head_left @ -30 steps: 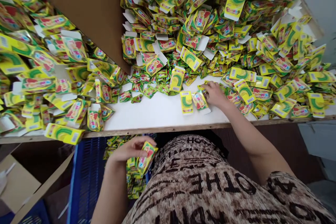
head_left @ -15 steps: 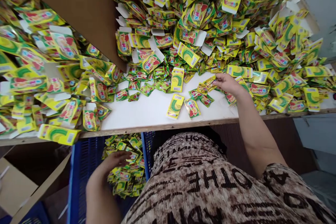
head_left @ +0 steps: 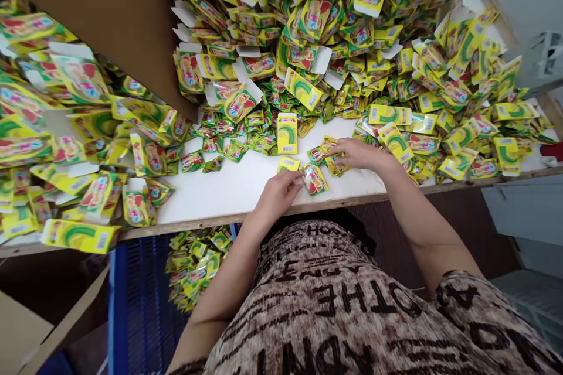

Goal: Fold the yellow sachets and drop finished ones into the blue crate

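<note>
My left hand (head_left: 280, 192) is at the front of the white tabletop, its fingers bent together. It covers the lower part of a small yellow-green box (head_left: 288, 163), and its fingertips reach the left edge of a flat packet with a red fruit print (head_left: 315, 180). What its fingers grip, if anything, is hidden. My right hand (head_left: 358, 154) has its fingers stretched out over a few small green and yellow sachets (head_left: 329, 145), with the fingertips touching them. Another yellow box (head_left: 287, 133) lies just behind, between the hands.
A tall heap of boxes and sachets (head_left: 308, 23) fills the back, with more piled left (head_left: 83, 140) and right (head_left: 457, 129). A brown cardboard panel (head_left: 118, 17) divides the heap. Below the wooden table edge (head_left: 193, 224) stands a blue crate (head_left: 141, 293) of sachets.
My left hand has come up from over the crate onto the tabletop beside the yellow box. My right hand has moved left, bringing a yellow sachet to the others. The view has shifted slightly.
</note>
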`<state>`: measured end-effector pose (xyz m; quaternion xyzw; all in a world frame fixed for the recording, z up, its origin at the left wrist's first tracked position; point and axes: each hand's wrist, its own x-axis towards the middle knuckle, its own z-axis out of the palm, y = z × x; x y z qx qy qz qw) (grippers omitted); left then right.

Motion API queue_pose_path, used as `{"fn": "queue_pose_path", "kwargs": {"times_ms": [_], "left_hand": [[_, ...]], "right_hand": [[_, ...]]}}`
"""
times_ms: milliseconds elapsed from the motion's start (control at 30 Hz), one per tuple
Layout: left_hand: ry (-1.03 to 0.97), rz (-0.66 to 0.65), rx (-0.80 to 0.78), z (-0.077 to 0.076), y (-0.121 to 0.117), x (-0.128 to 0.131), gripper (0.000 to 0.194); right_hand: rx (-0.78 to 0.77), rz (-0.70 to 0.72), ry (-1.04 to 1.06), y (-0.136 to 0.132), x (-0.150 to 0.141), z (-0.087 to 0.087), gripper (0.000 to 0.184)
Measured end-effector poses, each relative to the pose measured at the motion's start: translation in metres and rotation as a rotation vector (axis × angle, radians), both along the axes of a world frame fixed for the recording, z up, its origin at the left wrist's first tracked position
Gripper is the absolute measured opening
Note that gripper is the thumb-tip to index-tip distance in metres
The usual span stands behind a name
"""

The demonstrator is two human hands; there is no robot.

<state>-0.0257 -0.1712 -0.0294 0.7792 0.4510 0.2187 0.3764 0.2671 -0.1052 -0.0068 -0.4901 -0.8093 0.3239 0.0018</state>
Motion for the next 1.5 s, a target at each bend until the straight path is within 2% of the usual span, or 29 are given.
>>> {"fn": "queue_pose_path", "kwargs": {"times_ms": [100, 267, 367, 433, 500, 567, 700, 767, 833, 900, 967, 1100, 1167, 1267, 1333, 1400, 1500], "left_hand": [[0.155, -0.075, 0.16, 0.005, -0.004, 0.006, 0.047], [0.422, -0.33, 0.289, 0.019, -0.001, 0.024, 0.07], [0.479, -0.42, 0.315, 0.02, 0.006, 0.04, 0.056], [0.494, -0.429, 0.335, 0.021, 0.01, 0.046, 0.042], [0.486, -0.412, 0.344, 0.022, 0.014, 0.047, 0.038], [0.463, -0.365, 0.33, 0.024, 0.017, 0.045, 0.038], [0.38, -0.174, 0.225, 0.022, 0.014, 0.051, 0.049], [0.3, -0.012, 0.113, 0.016, 0.01, 0.061, 0.05], [0.21, 0.142, 0.002, 0.007, 0.005, 0.071, 0.048], [0.139, 0.232, -0.042, 0.0, 0.0, 0.078, 0.047], [0.097, 0.271, -0.031, -0.007, -0.004, 0.081, 0.047], [0.046, 0.318, 0.018, -0.013, -0.01, 0.081, 0.041], [0.044, 0.341, 0.035, -0.013, -0.012, 0.081, 0.036], [0.03, 0.362, 0.012, -0.013, -0.016, 0.079, 0.031], [-0.054, 0.364, -0.103, -0.012, -0.016, 0.073, 0.032], [-0.256, 0.338, -0.31, -0.012, -0.014, 0.064, 0.035], [-0.633, 0.245, -0.628, -0.011, -0.012, 0.049, 0.041]], "right_hand": [[0.005, 0.037, 0.002, 0.0, -0.004, -0.005, 0.041], [0.038, 0.039, -0.063, -0.013, -0.005, -0.012, 0.039], [0.133, 0.018, -0.199, -0.026, -0.006, -0.008, 0.024], [0.191, -0.013, -0.21, -0.036, -0.003, -0.004, 0.019], [0.173, -0.101, -0.136, -0.047, 0.002, -0.001, 0.02], [0.145, -0.317, 0.03, -0.057, 0.005, 0.001, 0.023], [0.273, -0.843, 0.663, -0.07, -0.013, 0.009, 0.033], [0.314, -0.955, 0.868, -0.073, -0.032, 0.011, 0.033], [0.306, -0.985, 0.866, -0.075, -0.049, 0.011, 0.032], [0.284, -0.963, 0.744, -0.075, -0.057, 0.009, 0.029], [0.279, -0.883, 0.606, -0.074, -0.058, 0.006, 0.023], [0.276, -0.643, 0.413, -0.069, -0.054, 0.007, 0.021], [0.255, -0.537, 0.286, -0.066, -0.057, 0.011, 0.026], [0.207, -0.328, 0.063, -0.061, -0.063, 0.022, 0.025], [0.165, -0.184, 0.007, -0.059, -0.062, 0.031, 0.022], [0.118, -0.124, 0.088, -0.057, -0.059, 0.039, 0.024], [0.107, -0.248, 0.303, -0.055, -0.054, 0.044, 0.024]]}}
